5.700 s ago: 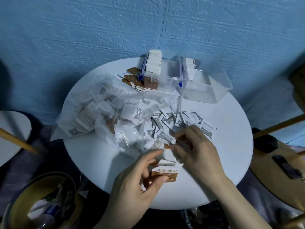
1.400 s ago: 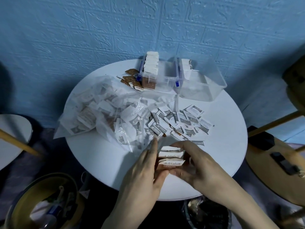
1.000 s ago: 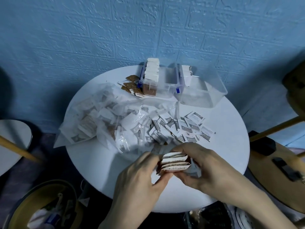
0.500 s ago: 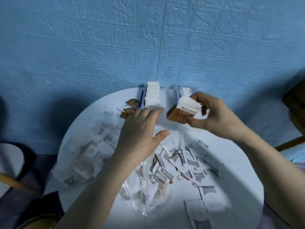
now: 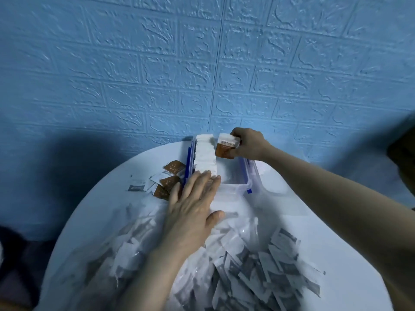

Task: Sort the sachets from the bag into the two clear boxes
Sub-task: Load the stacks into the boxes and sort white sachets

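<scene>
- Right hand [image 5: 248, 143] pinched a small stack of brown sachets [image 5: 226, 146] between thumb and curled fingers, held over the far end of the left clear box [image 5: 233, 187].
- The stack sat just left of the right hand, flat faces toward the camera, brown lower halves pointing down into the box.
- A row of white-topped sachets [image 5: 205, 153] already stood on edge along the box's left wall, its long axis running near to far; the held stack hung just right of the row's far end, close beside it, contact not resolvable.
- Open floor of that box lay directly below and nearer than the stack, so the drop looked to be straight down, parallel to the existing row.
- Left hand [image 5: 193, 209] was spread flat, fingers straight and together, fingertips at the near end of the row, apparently bracing it; it gripped nothing.
- Right hand was clearly the one at the placement spot; left hand was at the near end of the same box.
- Second clear box [image 5: 272, 187] sat right of the first, mostly hidden by the right forearm; contents not visible.
- The bag [image 5: 125, 254] and loose grey-printed sachets [image 5: 269, 265] covered the near part of the round table [image 5: 325, 232], so plenty looked unsorted.
- A few loose brown sachets [image 5: 169, 181] lay on the table left of the box.
- Risk judged: knocking the standing row sideways while lowering.
</scene>
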Demonstrator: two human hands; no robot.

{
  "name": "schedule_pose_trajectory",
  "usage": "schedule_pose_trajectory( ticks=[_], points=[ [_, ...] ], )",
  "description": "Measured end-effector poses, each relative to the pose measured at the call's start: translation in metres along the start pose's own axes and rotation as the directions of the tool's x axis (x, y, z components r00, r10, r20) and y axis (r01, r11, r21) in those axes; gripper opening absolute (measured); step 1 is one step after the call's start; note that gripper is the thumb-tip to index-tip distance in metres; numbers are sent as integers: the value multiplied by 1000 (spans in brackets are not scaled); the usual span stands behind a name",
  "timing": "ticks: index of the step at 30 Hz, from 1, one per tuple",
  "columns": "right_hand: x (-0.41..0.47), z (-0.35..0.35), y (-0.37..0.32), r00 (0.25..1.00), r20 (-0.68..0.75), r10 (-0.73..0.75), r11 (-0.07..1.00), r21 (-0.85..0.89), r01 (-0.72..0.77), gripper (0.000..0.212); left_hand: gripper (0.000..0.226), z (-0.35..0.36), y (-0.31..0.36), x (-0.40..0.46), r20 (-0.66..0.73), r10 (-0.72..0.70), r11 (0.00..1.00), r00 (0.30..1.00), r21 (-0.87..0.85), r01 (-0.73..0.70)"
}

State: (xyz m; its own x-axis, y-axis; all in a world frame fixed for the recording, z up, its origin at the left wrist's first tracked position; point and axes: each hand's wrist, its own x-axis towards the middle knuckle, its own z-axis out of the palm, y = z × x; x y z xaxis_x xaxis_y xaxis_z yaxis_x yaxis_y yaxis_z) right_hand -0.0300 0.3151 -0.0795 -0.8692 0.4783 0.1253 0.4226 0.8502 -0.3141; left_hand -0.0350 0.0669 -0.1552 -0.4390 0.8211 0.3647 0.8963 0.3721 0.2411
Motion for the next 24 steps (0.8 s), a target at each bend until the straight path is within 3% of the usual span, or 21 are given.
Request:
schedule_pose_trajectory(
  ticks=[10, 16, 20, 24],
  points=[
    [29, 16, -1, 992, 119, -47, 937, -340, 85, 38, 67, 8, -5, -2, -56, 41, 999, 998, 7, -41],
    [33, 17, 0, 997, 69, -44, 958, -281, 62, 44, 68, 7, -5, -1, -45, 37, 999, 998, 40, -35],
    [33, 23, 1, 999, -3, -49, 940, -338, 45, 33, 68, 7, -4, -2, -44, 37, 999, 998, 40, -35],
    [30, 25, 2, 992, -48, -114, 931, -353, 90, 39, 69, 7, -4, -2, -43, 32, 998, 999, 52, -30]
  ],
)
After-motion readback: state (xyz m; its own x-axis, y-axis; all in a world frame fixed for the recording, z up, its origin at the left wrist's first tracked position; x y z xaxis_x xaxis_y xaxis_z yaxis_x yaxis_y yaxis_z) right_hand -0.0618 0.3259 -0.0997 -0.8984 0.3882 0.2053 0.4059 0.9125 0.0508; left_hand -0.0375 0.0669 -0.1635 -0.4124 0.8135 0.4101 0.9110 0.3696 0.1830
